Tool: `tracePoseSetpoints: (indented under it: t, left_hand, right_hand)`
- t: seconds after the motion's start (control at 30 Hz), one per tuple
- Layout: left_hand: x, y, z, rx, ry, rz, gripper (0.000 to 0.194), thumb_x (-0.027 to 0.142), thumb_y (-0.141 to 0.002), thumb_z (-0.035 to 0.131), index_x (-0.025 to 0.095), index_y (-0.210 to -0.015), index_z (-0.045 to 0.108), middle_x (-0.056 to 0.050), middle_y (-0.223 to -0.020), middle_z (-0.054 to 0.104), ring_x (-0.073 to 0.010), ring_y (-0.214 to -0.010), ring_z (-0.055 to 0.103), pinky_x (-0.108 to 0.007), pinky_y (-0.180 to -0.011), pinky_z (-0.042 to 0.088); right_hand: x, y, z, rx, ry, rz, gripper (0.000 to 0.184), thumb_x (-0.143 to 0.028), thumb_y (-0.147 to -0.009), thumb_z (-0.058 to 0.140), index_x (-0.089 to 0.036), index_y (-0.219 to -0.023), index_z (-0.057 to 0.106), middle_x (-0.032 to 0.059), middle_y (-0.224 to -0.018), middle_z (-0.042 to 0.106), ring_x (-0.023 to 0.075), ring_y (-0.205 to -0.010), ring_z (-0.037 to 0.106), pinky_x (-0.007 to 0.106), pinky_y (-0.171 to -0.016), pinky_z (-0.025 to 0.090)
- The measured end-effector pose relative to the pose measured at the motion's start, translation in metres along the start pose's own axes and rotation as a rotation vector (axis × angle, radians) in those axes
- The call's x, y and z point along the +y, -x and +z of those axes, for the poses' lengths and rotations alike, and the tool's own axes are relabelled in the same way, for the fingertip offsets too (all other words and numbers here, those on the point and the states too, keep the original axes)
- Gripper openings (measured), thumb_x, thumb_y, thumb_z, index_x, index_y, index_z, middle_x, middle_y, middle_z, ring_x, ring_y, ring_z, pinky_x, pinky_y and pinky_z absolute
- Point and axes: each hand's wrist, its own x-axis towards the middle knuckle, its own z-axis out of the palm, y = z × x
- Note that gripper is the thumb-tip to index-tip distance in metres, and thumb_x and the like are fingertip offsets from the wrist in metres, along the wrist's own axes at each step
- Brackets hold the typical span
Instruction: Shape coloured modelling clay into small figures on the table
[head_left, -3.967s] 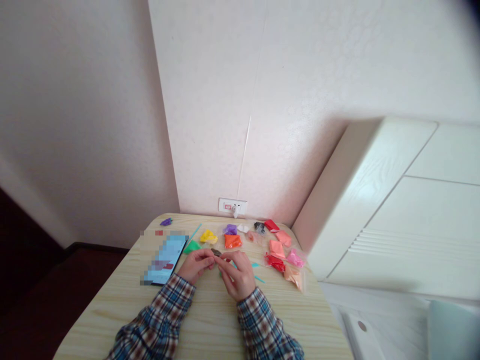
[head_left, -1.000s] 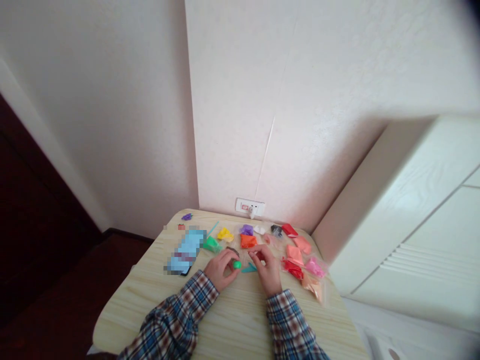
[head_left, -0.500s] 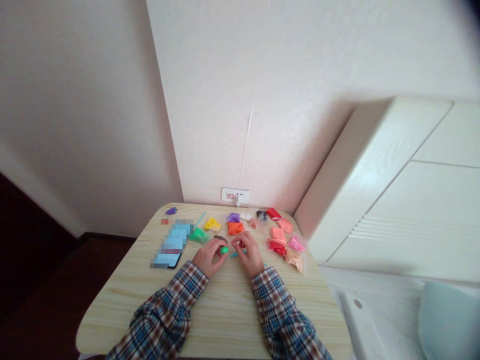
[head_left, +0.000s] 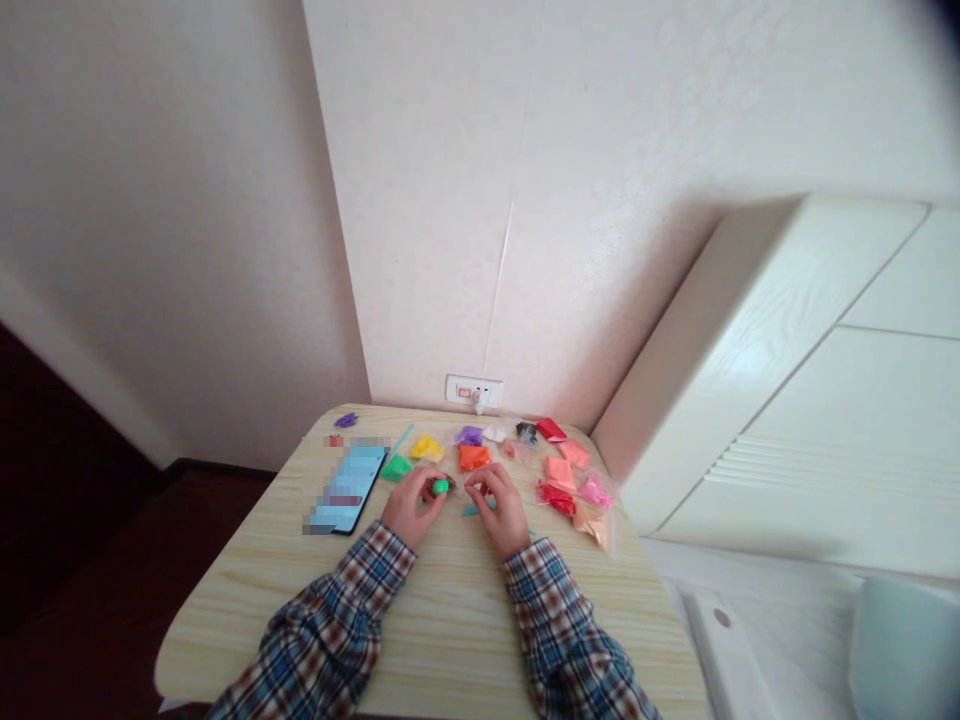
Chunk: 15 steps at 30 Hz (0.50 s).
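Observation:
Between the thumb and fingers of my left hand [head_left: 412, 505] is a small rounded lump of green modelling clay [head_left: 440, 487]. My right hand [head_left: 501, 508] is closed in a pinch just to the right, apart from the left; whatever its fingertips hold is too small to make out. Under the right hand lies a light-blue modelling tool [head_left: 470, 510], partly covered by the fingers. A dark packet [head_left: 451, 483] shows partly behind the left hand. Beyond it are a green clay packet [head_left: 396, 468], a yellow clay packet [head_left: 427, 448] and an orange clay packet [head_left: 473, 458].
A phone [head_left: 364, 475], partly blurred, lies left on the wooden table [head_left: 442, 630]. Behind it are a small purple clay piece [head_left: 346, 420] and a thin blue stick [head_left: 400, 441]. Several red, pink and peach packets [head_left: 559, 474] spread at right. A wall socket [head_left: 474, 391] is behind.
My left hand has turned slightly, and the green clay has moved a little left and up, away from the right hand. The right hand keeps its pinch. The view has shifted slightly.

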Motion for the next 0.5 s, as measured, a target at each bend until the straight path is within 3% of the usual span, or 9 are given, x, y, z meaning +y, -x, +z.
tracePoseSetpoints:
  t: [0.5]
  left_hand:
    - [0.0006,-0.0055,-0.0021,-0.086,0.491,-0.286,0.033,0.032,-0.066,0.067,0.014,-0.091,0.058,-0.009,-0.093,0.066,-0.0215,-0.083,0.064,-0.038,-0.078,0.051]
  right_hand:
    - [-0.0067,-0.0036,-0.0027,0.053,-0.041,-0.007,0.008,-0.018,-0.081,0.052,-0.017,-0.079,0.06,0.0036,-0.085,0.052,0.0141,-0.077,0.051,0.026,-0.067,0.044]
